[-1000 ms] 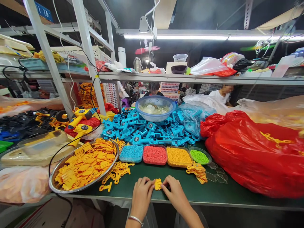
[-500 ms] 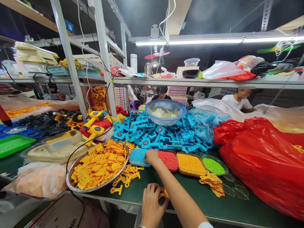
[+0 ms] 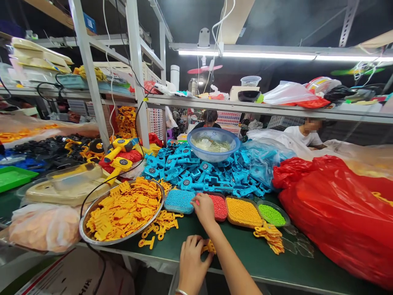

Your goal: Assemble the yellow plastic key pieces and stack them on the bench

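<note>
At the front edge of the green bench, my left hand (image 3: 194, 260) is closed on a small yellow plastic part (image 3: 209, 247), partly hidden by the fingers. My right hand (image 3: 205, 208) reaches past it to the gap between a tray of blue beads (image 3: 179, 200) and a tray of red beads (image 3: 219, 206). Its fingers are bent together over the red tray's left side; whatever is between the tips is too small to make out. A tray of yellow beads (image 3: 244, 211) and a dish of green beads (image 3: 272, 214) continue the row rightward.
Yellow parts fill a metal basin (image 3: 84, 235) on the left, with more loose beside it. Behind the trays lies a heap of blue toy parts (image 3: 172, 164) under a blue bowl (image 3: 213, 155). A big red bag (image 3: 331, 213) occupies the right. A black cable (image 3: 106, 181) crosses the basin.
My right hand has moved from the blue bead tray rightward to the red tray's left side. My left hand still holds the yellow part near the bench edge. The view has shifted slightly.
</note>
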`<move>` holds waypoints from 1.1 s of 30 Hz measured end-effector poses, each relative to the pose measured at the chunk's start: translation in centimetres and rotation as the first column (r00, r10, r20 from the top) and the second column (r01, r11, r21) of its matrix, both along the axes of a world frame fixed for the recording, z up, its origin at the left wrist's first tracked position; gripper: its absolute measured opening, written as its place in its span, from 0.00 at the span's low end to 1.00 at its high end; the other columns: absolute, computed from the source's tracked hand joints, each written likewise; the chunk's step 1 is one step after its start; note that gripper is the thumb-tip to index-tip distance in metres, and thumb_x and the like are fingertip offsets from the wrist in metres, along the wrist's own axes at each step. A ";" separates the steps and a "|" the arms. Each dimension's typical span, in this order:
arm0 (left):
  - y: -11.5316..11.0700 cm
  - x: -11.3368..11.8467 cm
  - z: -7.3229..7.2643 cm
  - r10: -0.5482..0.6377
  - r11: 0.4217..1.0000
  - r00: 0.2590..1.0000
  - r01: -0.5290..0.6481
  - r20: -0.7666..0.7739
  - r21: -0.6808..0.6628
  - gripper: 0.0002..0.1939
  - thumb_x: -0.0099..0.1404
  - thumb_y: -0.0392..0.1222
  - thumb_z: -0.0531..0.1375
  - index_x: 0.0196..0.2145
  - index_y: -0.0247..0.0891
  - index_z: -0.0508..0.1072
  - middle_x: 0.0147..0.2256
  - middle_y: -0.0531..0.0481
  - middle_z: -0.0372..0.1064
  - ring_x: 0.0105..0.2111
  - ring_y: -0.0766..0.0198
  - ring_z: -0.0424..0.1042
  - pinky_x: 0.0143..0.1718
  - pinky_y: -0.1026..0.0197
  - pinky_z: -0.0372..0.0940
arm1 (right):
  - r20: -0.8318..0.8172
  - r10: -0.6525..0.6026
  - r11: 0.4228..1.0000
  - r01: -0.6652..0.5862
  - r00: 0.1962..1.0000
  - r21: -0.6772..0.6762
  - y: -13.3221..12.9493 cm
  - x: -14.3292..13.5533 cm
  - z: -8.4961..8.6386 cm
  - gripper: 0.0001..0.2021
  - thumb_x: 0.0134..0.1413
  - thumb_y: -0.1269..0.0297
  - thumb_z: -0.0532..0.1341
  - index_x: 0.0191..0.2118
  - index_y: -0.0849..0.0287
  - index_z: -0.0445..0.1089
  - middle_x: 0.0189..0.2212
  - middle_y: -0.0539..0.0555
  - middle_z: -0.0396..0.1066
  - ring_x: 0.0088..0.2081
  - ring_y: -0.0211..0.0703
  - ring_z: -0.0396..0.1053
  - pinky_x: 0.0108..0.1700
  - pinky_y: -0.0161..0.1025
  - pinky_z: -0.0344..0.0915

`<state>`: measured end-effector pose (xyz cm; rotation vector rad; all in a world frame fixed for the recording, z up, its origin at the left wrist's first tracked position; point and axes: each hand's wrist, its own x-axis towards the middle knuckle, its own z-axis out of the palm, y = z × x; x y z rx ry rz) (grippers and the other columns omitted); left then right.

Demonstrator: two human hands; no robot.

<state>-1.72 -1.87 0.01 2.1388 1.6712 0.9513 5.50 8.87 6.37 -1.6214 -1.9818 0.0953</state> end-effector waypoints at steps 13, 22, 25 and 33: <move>0.5 0.3 0.1 -0.056 0.998 0.998 0.056 0.000 -0.027 0.07 0.57 0.43 0.59 0.35 0.44 0.72 0.35 0.51 0.69 0.39 0.57 0.64 0.38 0.55 0.57 | -0.342 0.041 0.999 -0.046 0.939 -0.007 -10.4 7.7 -8.5 0.17 0.57 0.52 0.51 0.31 0.53 0.75 0.22 0.53 0.67 0.27 0.43 0.64 0.30 0.37 0.60; 0.4 0.2 -0.1 -0.070 0.997 0.997 0.071 -0.025 0.027 0.09 0.58 0.45 0.58 0.37 0.44 0.72 0.36 0.51 0.69 0.40 0.58 0.64 0.39 0.56 0.57 | -0.230 0.068 0.997 -0.077 0.971 -0.028 -10.4 7.5 -7.5 0.14 0.59 0.57 0.50 0.37 0.48 0.73 0.26 0.51 0.70 0.31 0.42 0.65 0.32 0.36 0.56; 0.3 0.2 0.0 -0.062 0.997 0.997 0.064 -0.034 0.036 0.09 0.58 0.45 0.59 0.37 0.44 0.72 0.36 0.51 0.69 0.40 0.58 0.65 0.39 0.56 0.57 | -0.374 0.032 0.999 -0.044 0.927 -0.024 -10.3 7.5 -7.7 0.22 0.60 0.51 0.44 0.32 0.55 0.71 0.27 0.53 0.70 0.31 0.42 0.66 0.33 0.35 0.58; 0.3 0.0 -0.1 -0.069 0.995 0.996 0.073 -0.054 0.067 0.10 0.57 0.44 0.59 0.38 0.46 0.72 0.37 0.52 0.69 0.40 0.59 0.65 0.39 0.57 0.58 | -0.424 -0.024 0.999 0.034 0.905 0.016 -10.0 7.5 -8.1 0.23 0.60 0.49 0.41 0.24 0.56 0.62 0.23 0.49 0.65 0.28 0.39 0.64 0.30 0.33 0.59</move>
